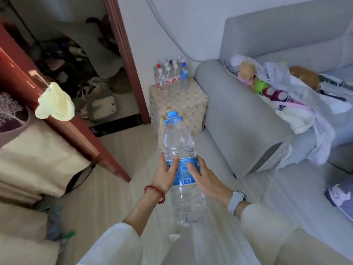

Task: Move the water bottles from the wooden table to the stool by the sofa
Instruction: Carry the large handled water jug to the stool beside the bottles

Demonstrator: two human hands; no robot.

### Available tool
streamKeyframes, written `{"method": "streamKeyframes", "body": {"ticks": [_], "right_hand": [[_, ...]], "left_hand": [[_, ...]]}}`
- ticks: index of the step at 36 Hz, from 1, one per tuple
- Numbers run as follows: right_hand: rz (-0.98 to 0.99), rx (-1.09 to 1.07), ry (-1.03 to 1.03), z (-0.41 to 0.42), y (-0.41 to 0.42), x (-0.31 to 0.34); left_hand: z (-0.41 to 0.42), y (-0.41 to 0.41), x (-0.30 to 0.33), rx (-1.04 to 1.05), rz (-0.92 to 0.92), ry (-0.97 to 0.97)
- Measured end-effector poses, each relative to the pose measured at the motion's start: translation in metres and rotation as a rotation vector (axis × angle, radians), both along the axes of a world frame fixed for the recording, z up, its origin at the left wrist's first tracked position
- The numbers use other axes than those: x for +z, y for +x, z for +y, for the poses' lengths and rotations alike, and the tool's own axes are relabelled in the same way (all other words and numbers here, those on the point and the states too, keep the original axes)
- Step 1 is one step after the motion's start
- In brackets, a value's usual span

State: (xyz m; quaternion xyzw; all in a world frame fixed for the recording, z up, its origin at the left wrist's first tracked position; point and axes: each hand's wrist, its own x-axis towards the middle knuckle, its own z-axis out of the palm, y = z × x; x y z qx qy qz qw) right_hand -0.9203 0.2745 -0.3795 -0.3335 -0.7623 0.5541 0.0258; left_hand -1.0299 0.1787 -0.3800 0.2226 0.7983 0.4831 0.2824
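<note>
A large clear water bottle (180,150) with a blue cap and blue label is held upright in the air in front of me. My left hand (167,175) grips the label from the left, fingers curled round it. My right hand (205,175) holds the label from the right, fingers laid along the bottle. Ahead stands the stool (179,106), covered in beige patterned cloth, beside the sofa's armrest. Several small water bottles (170,74) with red, white and blue caps stand together at the stool's back edge. The front half of the stool top is bare.
The grey sofa (240,121) fills the right side, its seat piled with toys and cloth. A red-brown door (63,113) with a pale yellow cloth on its handle stands open at left. A beige bag (36,159) sits at lower left. Pale floor runs toward the stool.
</note>
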Motion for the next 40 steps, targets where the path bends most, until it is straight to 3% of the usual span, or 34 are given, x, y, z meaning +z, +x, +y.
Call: {"method": "streamKeyframes", "body": {"ticks": [13,24,30,40], "right_hand": [[0.085,-0.121,-0.003,0.251,-0.182,0.005],[0.098,0.049,-0.181,0.466,-0.285,-0.049],[0.044,0.115,-0.288,0.578,-0.347,-0.1],[0.009,0.094,-0.183,0.683,-0.432,-0.189]], "left_hand": [[0.261,-0.191,0.012,-0.181,-0.129,0.189],[0.448,-0.311,-0.024,-0.353,-0.261,0.088],[0.544,-0.371,-0.061,-0.342,-0.309,0.066],[0.649,-0.441,-0.148,-0.169,-0.188,-0.016]]}}
